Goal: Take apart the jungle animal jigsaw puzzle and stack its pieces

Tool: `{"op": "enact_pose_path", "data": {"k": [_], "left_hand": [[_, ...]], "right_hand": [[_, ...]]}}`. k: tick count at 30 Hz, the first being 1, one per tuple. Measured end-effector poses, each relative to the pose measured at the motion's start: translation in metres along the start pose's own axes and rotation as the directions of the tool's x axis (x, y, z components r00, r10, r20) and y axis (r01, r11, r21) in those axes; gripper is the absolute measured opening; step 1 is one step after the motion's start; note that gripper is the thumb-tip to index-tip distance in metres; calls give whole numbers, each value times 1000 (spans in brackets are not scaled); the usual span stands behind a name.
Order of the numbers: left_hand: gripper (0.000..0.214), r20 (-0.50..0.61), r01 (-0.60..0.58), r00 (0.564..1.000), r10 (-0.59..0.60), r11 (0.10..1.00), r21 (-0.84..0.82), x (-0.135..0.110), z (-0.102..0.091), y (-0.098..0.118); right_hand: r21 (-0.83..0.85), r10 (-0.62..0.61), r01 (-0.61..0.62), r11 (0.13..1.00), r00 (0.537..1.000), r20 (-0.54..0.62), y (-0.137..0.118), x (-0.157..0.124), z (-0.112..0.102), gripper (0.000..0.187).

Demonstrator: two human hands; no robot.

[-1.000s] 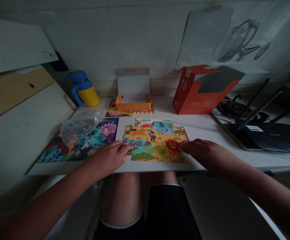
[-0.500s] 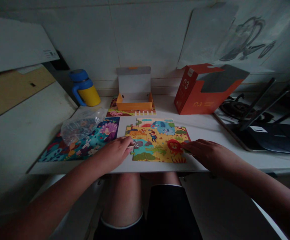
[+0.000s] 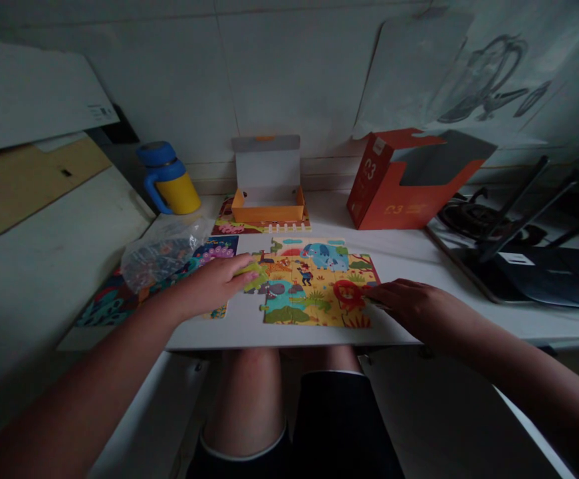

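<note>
A partly assembled jigsaw puzzle (image 3: 314,283) with jungle animals lies flat at the front of the white table. My left hand (image 3: 214,283) is closed, pinching a green puzzle piece (image 3: 253,276) between thumb and fingers. That piece is at the puzzle's left edge, beside the hippo; whether it touches the puzzle I cannot tell. My right hand (image 3: 413,299) rests at the right edge by the red lion, its fingers pressed together. A thin edge of a puzzle piece (image 3: 379,305) shows beneath those fingers, most of it hidden.
A dark blue picture sheet (image 3: 114,303) lies at left with a clear plastic bag (image 3: 157,263) on it. Behind stand an open yellow box (image 3: 268,213) on another picture sheet (image 3: 223,216), a blue-and-yellow jug (image 3: 172,183) and an orange box (image 3: 403,193). A gas stove (image 3: 483,223) is at right.
My left hand has moved up and left from the puzzle's left edge, and the green face of the piece in it now shows. My right hand has hardly moved.
</note>
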State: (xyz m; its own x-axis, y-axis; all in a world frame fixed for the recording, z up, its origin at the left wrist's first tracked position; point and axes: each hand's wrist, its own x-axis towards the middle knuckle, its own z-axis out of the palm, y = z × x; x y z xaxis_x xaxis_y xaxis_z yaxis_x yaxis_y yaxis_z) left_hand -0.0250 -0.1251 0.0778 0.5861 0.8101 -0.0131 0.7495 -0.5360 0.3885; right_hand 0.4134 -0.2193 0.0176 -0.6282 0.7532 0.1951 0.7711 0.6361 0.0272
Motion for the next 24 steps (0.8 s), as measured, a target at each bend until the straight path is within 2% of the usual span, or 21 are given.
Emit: {"op": "enact_pose_path", "data": {"k": [4,7,10,13,15,18,21,24], "left_hand": [[35,-185,-21,983,21,1000,1,11,-2,1],[37,-261,-98,957,125,989,115,28,8,-7],[42,-170,-134,971,166,974,182,45,23,-21],[43,-50,-158,984,169,973,168,52,34,-32],[44,-20,-166,985,170,975,149,51,38,-35],[51,20,-154,988,153,979,131,48,37,-36],[48,56,-150,988,144,981,123,51,32,-36],[51,63,-117,992,110,985,127,59,23,-37]], "right_hand": [[27,60,-60,998,998,-24,11,6,-7,37],[6,165,-165,986,983,-86,24,22,-14,36],[-53,221,-227,972,970,-99,34,45,-9,37],[-104,217,-214,971,976,16,40,63,6,41],[-95,214,-205,974,973,91,41,67,16,43],[-30,211,-209,977,971,111,42,64,21,51],[45,215,-222,974,969,118,45,59,17,61],[128,200,-217,968,971,133,53,61,12,59]]}}
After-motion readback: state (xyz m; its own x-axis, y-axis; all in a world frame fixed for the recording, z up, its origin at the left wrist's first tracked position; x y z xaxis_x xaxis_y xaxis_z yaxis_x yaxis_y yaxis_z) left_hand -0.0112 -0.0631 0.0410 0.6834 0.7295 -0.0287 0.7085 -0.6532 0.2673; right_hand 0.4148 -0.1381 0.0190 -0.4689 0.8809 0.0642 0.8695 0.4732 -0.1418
